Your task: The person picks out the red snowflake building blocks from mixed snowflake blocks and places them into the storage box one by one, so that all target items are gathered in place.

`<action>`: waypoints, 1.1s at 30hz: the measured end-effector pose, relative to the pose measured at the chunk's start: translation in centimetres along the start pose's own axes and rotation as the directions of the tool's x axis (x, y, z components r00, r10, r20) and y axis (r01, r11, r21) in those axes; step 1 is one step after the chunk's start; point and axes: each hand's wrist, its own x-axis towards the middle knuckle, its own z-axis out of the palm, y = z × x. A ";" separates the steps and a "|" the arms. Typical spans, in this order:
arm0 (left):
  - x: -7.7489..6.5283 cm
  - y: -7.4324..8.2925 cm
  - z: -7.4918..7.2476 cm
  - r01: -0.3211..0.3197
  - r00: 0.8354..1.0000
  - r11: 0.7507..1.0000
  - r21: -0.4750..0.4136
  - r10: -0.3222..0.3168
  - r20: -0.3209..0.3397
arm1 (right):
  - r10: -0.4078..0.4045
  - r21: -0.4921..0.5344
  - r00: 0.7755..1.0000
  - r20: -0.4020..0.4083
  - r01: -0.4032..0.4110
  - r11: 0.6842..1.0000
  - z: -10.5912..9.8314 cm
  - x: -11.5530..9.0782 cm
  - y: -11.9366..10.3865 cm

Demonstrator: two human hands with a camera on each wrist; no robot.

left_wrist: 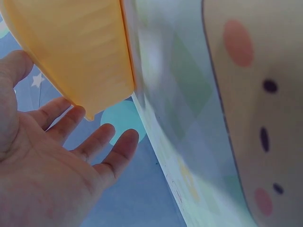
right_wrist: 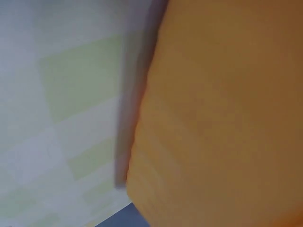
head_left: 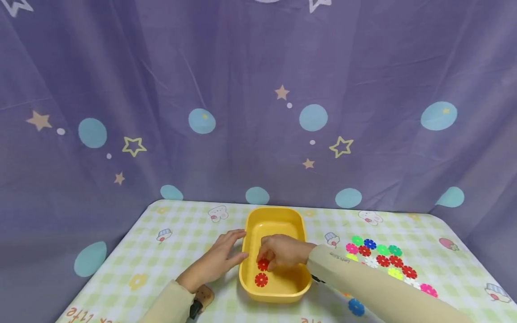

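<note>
A yellow plastic bin [head_left: 278, 297] stands on the table in the head view. My right hand [head_left: 282, 251] reaches down inside it, with thumb and index finger around a red snowflake disc [head_left: 263, 264]. Just in front of that, a second red snowflake disc [head_left: 261, 280] lies flat on the bin floor. My left hand [head_left: 218, 260] is at the bin's left side, fingers spread, fingertips at the rim. The left wrist view shows the same left hand [left_wrist: 61, 146] palm up to the camera beside the bin wall [left_wrist: 90, 56]. In the right wrist view the bin's outer wall [right_wrist: 213, 113] hides the right hand.
Right of the bin, several loose snowflake discs in red, green, white, yellow and pink lie on the checked tablecloth [head_left: 452, 269]. A blue disc [head_left: 356, 307] lies nearer, beside the right sleeve [head_left: 371, 282]. A purple curtain [head_left: 258, 148] hangs behind the table.
</note>
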 end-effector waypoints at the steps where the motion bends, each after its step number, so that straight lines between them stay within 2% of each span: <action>1: -0.1 0.0 0.1 -0.003 1.000 1.000 -0.001 0.003 0.003 | 0.003 0.003 1.000 -0.003 -0.003 1.000 0.0 -0.2 -0.1; 4: -0.2 0.0 0.0 0.000 1.000 1.000 -0.001 0.000 0.005 | 0.021 0.012 0.999 -0.047 -0.021 1.000 -0.7 -1.0 -0.4; 8: -0.5 -0.1 -0.2 0.012 1.000 1.000 0.012 -0.012 -0.008 | 0.071 0.065 0.983 -0.171 -0.061 0.996 -2.9 -3.5 -1.0; 12: -0.8 -0.4 -0.4 0.020 0.999 1.000 0.024 -0.019 -0.037 | 0.129 0.109 0.946 -0.298 -0.101 0.989 -5.1 -7.7 -1.0; 16: -1.0 -0.7 -0.5 0.026 0.999 0.999 0.027 -0.025 -0.040 | 0.220 0.132 0.906 -0.361 -0.184 0.974 -5.6 -12.6 0.8; 20: -1.0 -0.8 -0.5 0.023 0.999 0.999 0.028 -0.022 -0.040 | 0.326 0.159 0.876 -0.354 -0.288 0.945 -4.3 -16.6 3.4; 23: -0.8 -0.7 -0.4 0.013 0.999 1.000 0.028 -0.012 -0.045 | 0.373 0.181 0.879 -0.296 -0.332 0.926 -2.6 -18.2 4.7; 26: -0.6 -0.7 -0.2 0.005 0.999 1.000 0.029 -0.004 -0.047 | 0.405 0.210 0.888 -0.218 -0.363 0.908 -1.0 -18.6 5.3; 28: -0.4 -0.5 -0.1 -0.001 0.999 1.000 0.028 0.002 -0.043 | 0.430 0.223 0.883 -0.190 -0.387 0.894 -0.3 -18.6 5.4; 33: 0.2 -0.1 0.3 -0.015 0.999 1.000 0.022 0.015 -0.030 | 0.499 0.228 0.842 -0.206 -0.454 0.861 0.0 -18.4 5.5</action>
